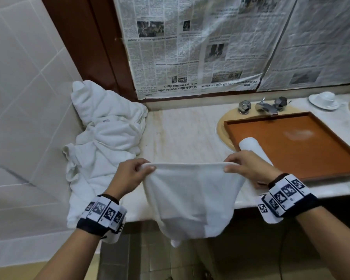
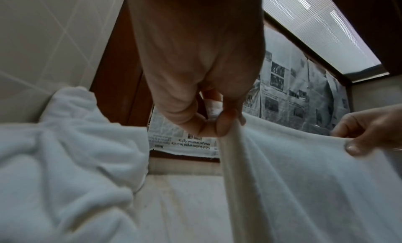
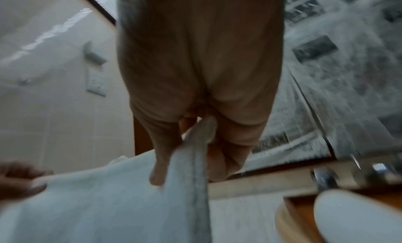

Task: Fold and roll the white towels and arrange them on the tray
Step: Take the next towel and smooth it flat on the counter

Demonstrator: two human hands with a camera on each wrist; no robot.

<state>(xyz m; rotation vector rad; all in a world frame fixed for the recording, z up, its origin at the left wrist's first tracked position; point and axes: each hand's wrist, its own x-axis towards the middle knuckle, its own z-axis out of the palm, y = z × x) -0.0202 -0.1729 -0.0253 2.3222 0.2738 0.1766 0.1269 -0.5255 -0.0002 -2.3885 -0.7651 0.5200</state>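
A white towel hangs stretched between my two hands above the counter's front edge. My left hand pinches its upper left corner, and my right hand pinches the upper right corner. In the left wrist view the left hand grips the towel edge; in the right wrist view the right hand pinches the towel. One rolled white towel lies at the near left of the brown tray. A heap of loose white towels fills the counter's left corner.
The tray sits over a sink with a chrome faucet. A white cup on a saucer stands at the back right. Newspaper covers the wall behind. Marble counter lies between heap and tray. Tiled wall bounds the left.
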